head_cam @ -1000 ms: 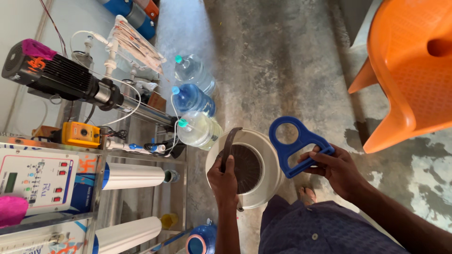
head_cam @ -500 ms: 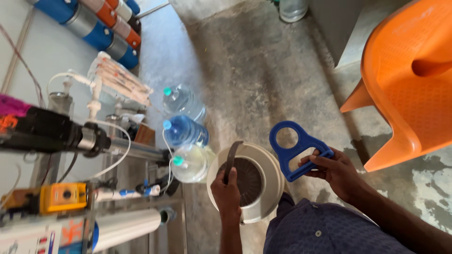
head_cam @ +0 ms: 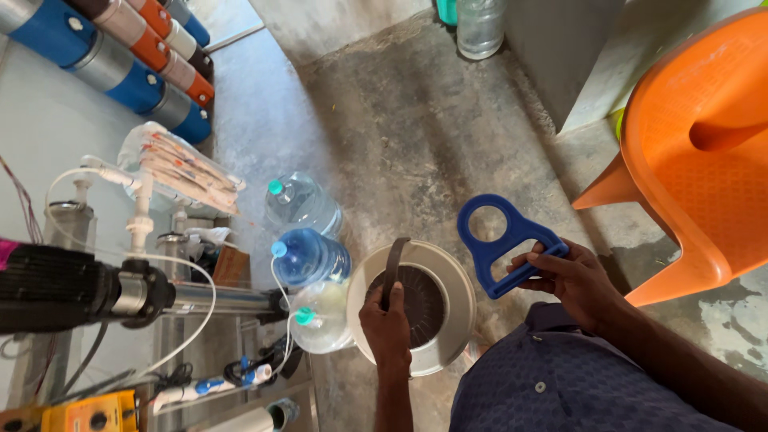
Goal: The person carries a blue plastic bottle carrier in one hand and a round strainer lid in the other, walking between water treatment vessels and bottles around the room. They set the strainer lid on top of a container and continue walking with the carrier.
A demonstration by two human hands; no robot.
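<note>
A: Bottles first. What crowds the white round housing (head_cam: pixel 448 320)?

B: Three water bottles stand just to its left: a clear one with a green cap (head_cam: pixel 300 204) farthest up, a blue one (head_cam: pixel 308 256) below it, and a pale one (head_cam: pixel 320 318) touching the housing's left rim. Thin white tubing (head_cam: pixel 200 280) loops from there towards the pipework (head_cam: pixel 216 298) and the black motor (head_cam: pixel 56 286) at the left edge.

A: And the hands?

B: The left hand (head_cam: pixel 388 320) lies over the housing's dark ribbed middle, fingers curled around a dark curved strap (head_cam: pixel 392 268) that rises past the upper rim. The right hand (head_cam: pixel 572 276) is closed on the straight bar of a blue plastic wrench (head_cam: pixel 500 240), held in the air just right of the housing, its ring end pointing up and left.

A: What hems things in on the right?

B: An orange plastic chair (head_cam: pixel 704 168), close behind the right hand. A grey wall corner (head_cam: pixel 560 64) stands beyond it, with a clear bottle (head_cam: pixel 480 28) at the top edge.

A: Any open room?

B: The concrete floor (head_cam: pixel 416 136) above the housing lies bare up to that bottle. Blue and orange cylinders (head_cam: pixel 120 72) line the upper left.
</note>
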